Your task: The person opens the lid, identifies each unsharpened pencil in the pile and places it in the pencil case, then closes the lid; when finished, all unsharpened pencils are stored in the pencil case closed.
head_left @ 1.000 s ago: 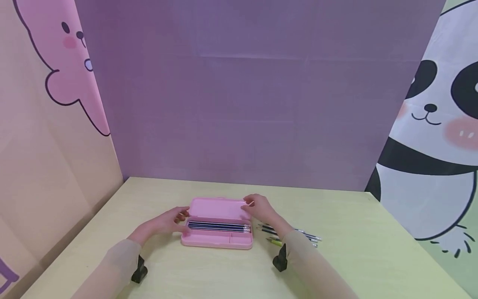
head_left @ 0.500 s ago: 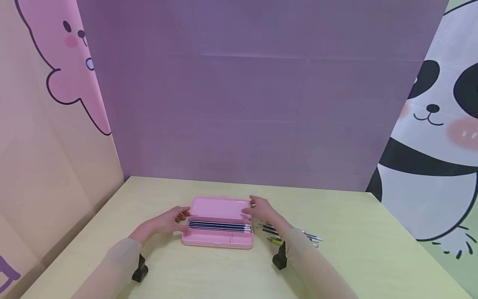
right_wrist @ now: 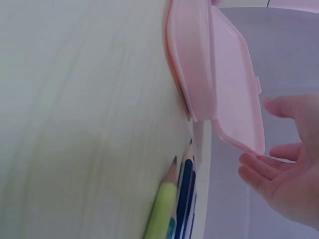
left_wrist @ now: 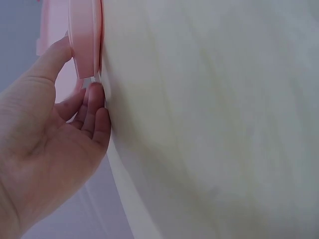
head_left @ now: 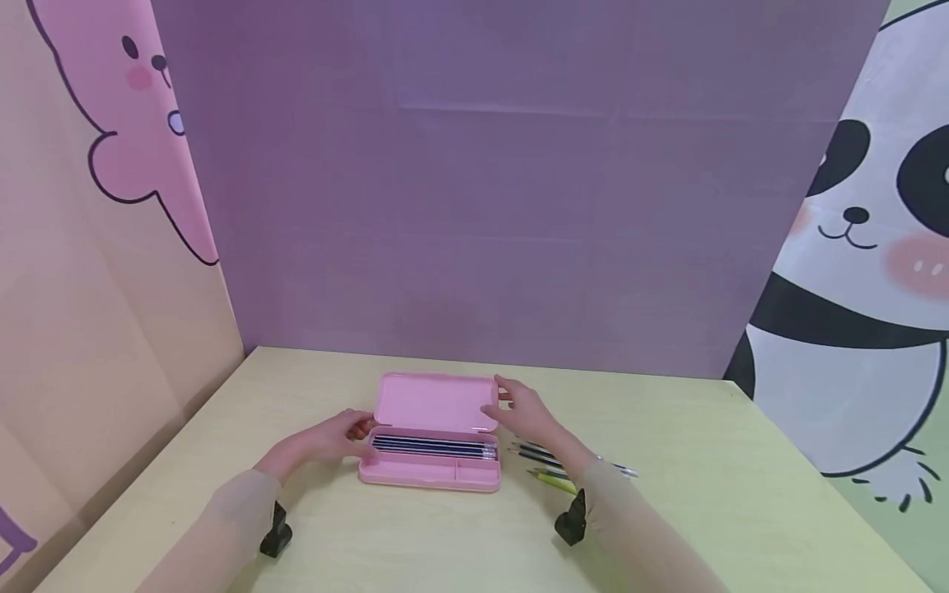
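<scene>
An open pink pencil case (head_left: 430, 478) lies on the table, with several dark striped pencils (head_left: 433, 446) in its rear compartment. My left hand (head_left: 334, 436) grips the case's left end; in the left wrist view its thumb (left_wrist: 62, 52) presses the case and its other fingers curl near the lower edge. At the raised lid (head_left: 437, 402), my right hand (head_left: 526, 412) holds the right edge, thumb over the inner face and fingers behind. The right wrist view shows these fingers (right_wrist: 254, 169) at the lid's corner; exact thumb contact is unclear.
Several loose pencils (head_left: 534, 453) and a yellow-green pencil (head_left: 556, 482) lie right of the case, partly under the right forearm. A purple panel (head_left: 489, 206) stands behind the table (head_left: 415, 543). Each wrist carries a black camera mount (head_left: 276, 531).
The lid has tilted up from lying back, its far edge now higher. My right hand has moved slightly up and right along its edge. The left hand stays at the case's left end.
</scene>
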`<state>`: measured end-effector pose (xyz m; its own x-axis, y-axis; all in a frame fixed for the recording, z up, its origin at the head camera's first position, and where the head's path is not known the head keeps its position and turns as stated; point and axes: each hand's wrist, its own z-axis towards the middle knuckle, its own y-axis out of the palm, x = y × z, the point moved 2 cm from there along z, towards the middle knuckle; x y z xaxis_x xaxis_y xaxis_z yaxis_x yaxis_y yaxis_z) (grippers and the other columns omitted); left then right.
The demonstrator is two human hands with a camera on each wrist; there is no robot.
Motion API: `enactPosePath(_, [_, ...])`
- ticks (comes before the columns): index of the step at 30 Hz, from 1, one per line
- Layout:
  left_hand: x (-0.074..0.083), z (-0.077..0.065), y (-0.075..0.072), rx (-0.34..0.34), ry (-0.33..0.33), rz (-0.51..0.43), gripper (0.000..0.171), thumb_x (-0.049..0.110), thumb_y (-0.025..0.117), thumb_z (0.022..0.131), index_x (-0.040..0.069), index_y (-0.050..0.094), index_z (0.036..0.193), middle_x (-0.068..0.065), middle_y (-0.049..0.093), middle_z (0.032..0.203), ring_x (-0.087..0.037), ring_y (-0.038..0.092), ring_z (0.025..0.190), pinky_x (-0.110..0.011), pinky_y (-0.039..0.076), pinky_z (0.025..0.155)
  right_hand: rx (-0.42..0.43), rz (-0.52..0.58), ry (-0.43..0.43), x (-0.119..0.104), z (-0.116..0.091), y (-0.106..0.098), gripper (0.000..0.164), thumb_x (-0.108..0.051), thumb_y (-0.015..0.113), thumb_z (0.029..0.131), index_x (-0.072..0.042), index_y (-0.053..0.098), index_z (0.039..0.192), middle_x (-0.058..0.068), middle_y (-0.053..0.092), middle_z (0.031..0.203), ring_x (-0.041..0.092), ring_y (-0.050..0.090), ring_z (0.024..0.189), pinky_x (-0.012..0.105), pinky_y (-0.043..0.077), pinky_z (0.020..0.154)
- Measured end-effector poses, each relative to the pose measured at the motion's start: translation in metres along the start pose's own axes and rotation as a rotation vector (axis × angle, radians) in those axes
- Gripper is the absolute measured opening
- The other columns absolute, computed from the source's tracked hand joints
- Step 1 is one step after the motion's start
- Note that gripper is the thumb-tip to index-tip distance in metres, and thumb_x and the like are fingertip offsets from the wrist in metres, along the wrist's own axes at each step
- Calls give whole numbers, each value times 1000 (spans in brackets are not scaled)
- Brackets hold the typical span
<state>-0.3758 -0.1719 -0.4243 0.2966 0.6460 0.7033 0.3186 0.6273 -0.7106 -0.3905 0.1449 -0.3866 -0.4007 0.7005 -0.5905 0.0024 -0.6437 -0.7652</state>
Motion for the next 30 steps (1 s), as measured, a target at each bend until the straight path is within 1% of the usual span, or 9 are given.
enactPosePath(2, [0, 0, 0, -14, 9, -12, 58, 21, 74, 81, -5, 48, 125, -8, 52, 101, -20, 47, 94, -33, 44, 85, -1, 14, -30, -1, -4, -3, 66, -25, 65, 88, 3, 37, 141, 22, 45, 139, 36, 55, 117, 46, 48, 96])
enactPosePath(4, [1, -1, 1, -19, 3, -26, 53, 20, 74, 81, -4, 51, 122, -7, 53, 99, -19, 48, 92, -32, 44, 83, -3, 29, -54, -2, -7, -6, 66, -25, 64, 89, 4, 36, 141, 22, 43, 140, 35, 55, 118, 46, 47, 97])
enactPosePath(9, [1, -2, 1, -14, -19, -12, 50, 23, 75, 80, 0, 55, 120, -5, 54, 100, -19, 48, 94, -33, 44, 86, -7, 77, -77, -5, -15, -13, 67, -24, 64, 89, 2, 33, 143, 21, 40, 143, 36, 53, 120, 46, 45, 99])
enactPosePath(11, [2, -2, 1, -19, -14, -3, 50, 24, 74, 80, 0, 55, 120, -6, 54, 100, -20, 48, 94, -34, 43, 86, -6, 90, -86, -6, -18, -15, 66, -22, 63, 90, 2, 33, 143, 20, 40, 143, 36, 53, 120, 45, 45, 99])
enactPosePath(17, [3, -1, 1, -17, -13, 19, 51, 26, 74, 80, -1, 55, 119, -6, 56, 103, -21, 49, 95, -37, 44, 89, 4, 112, -142, -11, -27, -21, 53, -13, 62, 90, 2, 43, 137, 18, 47, 133, 35, 57, 115, 46, 47, 97])
enactPosePath(21, [2, -1, 1, -16, -5, 36, 49, 25, 73, 82, -2, 55, 119, -7, 57, 105, -21, 51, 97, -40, 45, 92, 5, 132, -128, -13, -32, -23, 42, -15, 63, 90, -2, 53, 129, 13, 53, 125, 32, 60, 110, 42, 50, 94])
enactPosePath(24, [0, -1, 1, -15, -8, 33, 52, 26, 73, 82, -3, 54, 120, -7, 58, 105, -21, 51, 97, -41, 45, 92, -1, 157, -86, -16, -36, -24, 34, -20, 62, 91, -6, 57, 121, 9, 57, 118, 27, 61, 108, 38, 53, 91])
enactPosePath(27, [0, -1, 1, -11, -14, 28, 54, 27, 74, 80, -2, 54, 120, -6, 58, 103, -20, 51, 95, -40, 45, 90, -12, 158, -66, -16, -41, -22, 30, -26, 60, 92, -7, 59, 115, 7, 61, 111, 25, 62, 104, 35, 54, 87])
enactPosePath(30, [1, -1, 1, -11, -6, 18, 50, 26, 74, 80, -1, 55, 118, -6, 58, 99, -19, 51, 92, -37, 46, 85, -48, 152, -51, -15, -46, -19, 29, -32, 56, 94, -9, 62, 112, 5, 64, 105, 22, 62, 99, 32, 55, 82])
